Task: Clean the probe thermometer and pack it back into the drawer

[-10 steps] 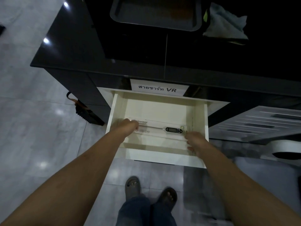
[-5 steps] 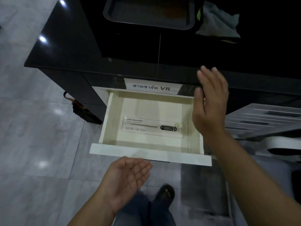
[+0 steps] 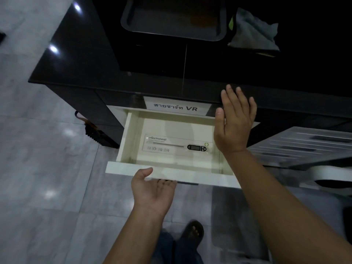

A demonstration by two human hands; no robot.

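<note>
Drawer [image 3: 133,168] open, top unobstructed. Thermometer box [image 3: 177,145] lies across drawer floor; bare floor behind and in front of it. Right hand [image 3: 234,122] hovers over drawer's right end. Left hand [image 3: 154,189] under drawer's front panel, palm up.

drawer [image 3: 133,169] open | packaged probe thermometer [image 3: 177,146] lying flat inside | left hand [image 3: 153,189] palm-up under drawer front | right hand [image 3: 235,121] spread above, empty

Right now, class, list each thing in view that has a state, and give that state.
White wooden drawer: pulled open.
Black probe thermometer in clear packaging: lying flat inside the drawer.
Left hand: open, palm up, fingers under drawer front.
Right hand: open, empty.
Grey cloth: crumpled on countertop.
</note>
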